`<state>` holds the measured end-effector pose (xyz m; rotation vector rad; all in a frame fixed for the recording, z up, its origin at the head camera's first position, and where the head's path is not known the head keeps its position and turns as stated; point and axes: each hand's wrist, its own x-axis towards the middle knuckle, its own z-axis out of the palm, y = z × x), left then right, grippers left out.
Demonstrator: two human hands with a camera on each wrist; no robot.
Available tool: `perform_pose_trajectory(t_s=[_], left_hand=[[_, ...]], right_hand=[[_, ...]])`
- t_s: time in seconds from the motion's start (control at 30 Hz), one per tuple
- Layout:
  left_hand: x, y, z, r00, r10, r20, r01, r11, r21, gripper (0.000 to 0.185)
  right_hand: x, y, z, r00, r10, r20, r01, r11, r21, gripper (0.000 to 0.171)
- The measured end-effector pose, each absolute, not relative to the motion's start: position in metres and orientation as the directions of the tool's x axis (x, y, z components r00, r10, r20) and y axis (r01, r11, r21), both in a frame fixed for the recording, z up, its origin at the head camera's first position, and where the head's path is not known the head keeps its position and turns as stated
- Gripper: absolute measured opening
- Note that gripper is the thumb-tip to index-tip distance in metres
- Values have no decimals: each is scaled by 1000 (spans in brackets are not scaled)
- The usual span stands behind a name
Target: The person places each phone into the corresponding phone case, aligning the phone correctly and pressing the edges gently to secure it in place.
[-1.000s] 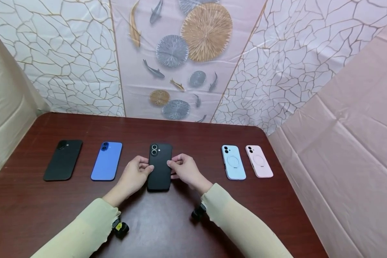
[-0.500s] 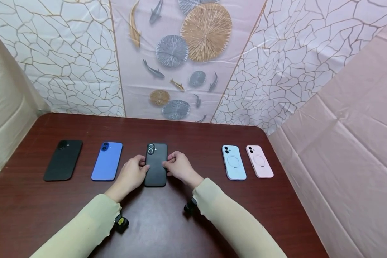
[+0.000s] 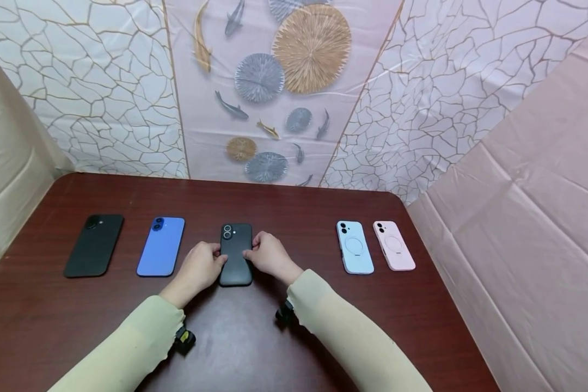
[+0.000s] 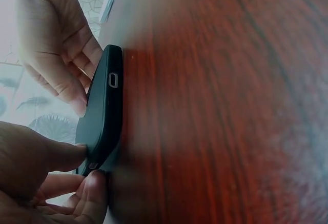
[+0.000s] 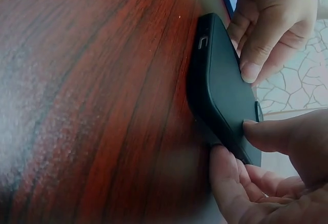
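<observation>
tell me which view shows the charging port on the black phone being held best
The left wrist view: the port faces the camera on the black phone. The right wrist view shows it at a slant. The head view shows only the phone's back, no port.

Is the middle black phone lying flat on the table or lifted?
Tilted: the black phone has one long edge raised, pinched by both hands, a gap beneath.

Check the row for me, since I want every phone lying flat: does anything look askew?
Only the black phone in the middle: the wrist views show it tipped up off the table, pinched at its edges by the left hand and right hand. The other four lie flat.
</observation>
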<state>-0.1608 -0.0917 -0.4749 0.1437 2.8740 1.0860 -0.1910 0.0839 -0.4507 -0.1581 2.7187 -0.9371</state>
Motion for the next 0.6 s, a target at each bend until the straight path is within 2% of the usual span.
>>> perform_pose_trajectory(t_s=[0.27, 0.47, 0.6], left_hand=[[-170, -87, -472, -986, 144, -82, 58, 763, 644, 43], [-172, -88, -474, -976, 165, -141, 33, 757, 653, 54], [-169, -88, -477, -975, 178, -137, 48, 760, 648, 59]], right_hand=[[-197, 84, -449, -960, -169, -224, -9, 818, -576, 28], [-202, 84, -448, -948, -163, -273, 32, 806, -591, 27], [-203, 82, -447, -950, -169, -264, 20, 808, -589, 26]])
